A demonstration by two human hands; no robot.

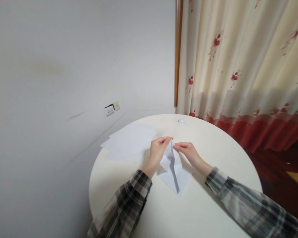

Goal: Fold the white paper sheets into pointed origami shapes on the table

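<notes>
A partly folded sheet of white paper is over the middle of the round table, its creased upper end raised and a pointed corner toward me. My left hand pinches the top tip of this paper from the left. On the right side, my right hand has its thumb and fingers pressed together at the paper's upper edge, just below the tip. Several loose white sheets lie overlapping to the left of my left hand.
The white round table stands against a pale wall with a socket. A small crumpled white piece lies near the far edge. A flowered curtain hangs at the right, above a dark red floor.
</notes>
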